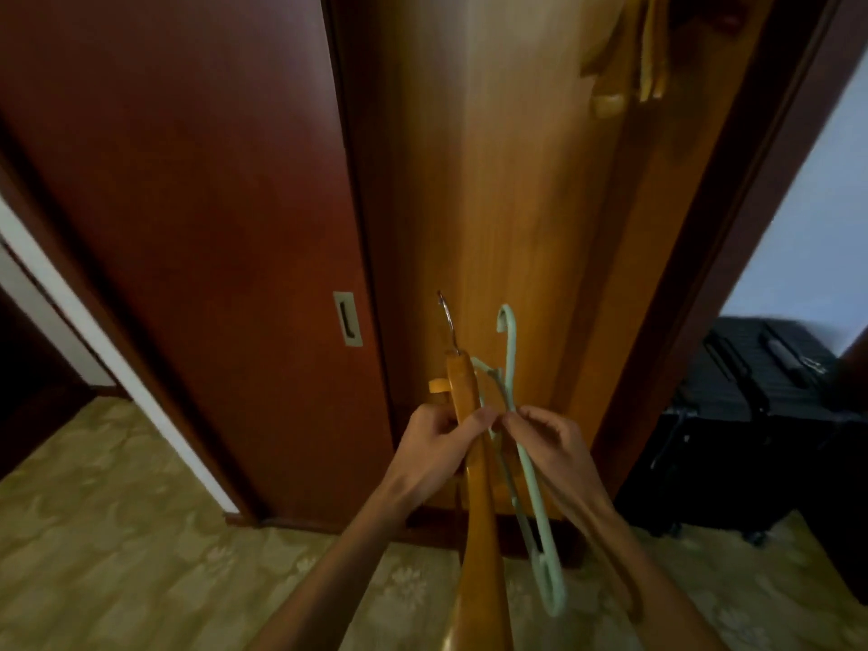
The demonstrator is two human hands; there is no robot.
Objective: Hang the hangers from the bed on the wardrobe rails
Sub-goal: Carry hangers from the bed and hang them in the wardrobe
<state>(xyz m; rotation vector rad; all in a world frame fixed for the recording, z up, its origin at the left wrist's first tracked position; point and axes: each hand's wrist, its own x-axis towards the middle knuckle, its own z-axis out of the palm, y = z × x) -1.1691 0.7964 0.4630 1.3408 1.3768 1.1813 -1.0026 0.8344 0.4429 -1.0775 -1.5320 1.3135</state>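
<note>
A dark red-brown wardrobe [188, 204] fills the view, its sliding door [197, 274] shut at left with a recessed metal handle [346, 318], and the lighter wooden interior [493, 204] open at centre. Patterned yellowish flooring [117, 533] runs below, and a black case [761, 429] stands on the floor at right, beside the wardrobe frame. High inside the wardrobe, wooden hangers [629, 54] hang in blur; the rail itself cannot be made out. In front of the opening, a person holds a bundle of hangers upright. The left hand [437, 444] grips a wooden hanger [474, 462] with a metal hook [448, 321], fingers curled round its shoulder. The right hand [549, 444] pinches a pale green plastic hanger [530, 486] just beside it, fingertips touching those of the left hand.
</note>
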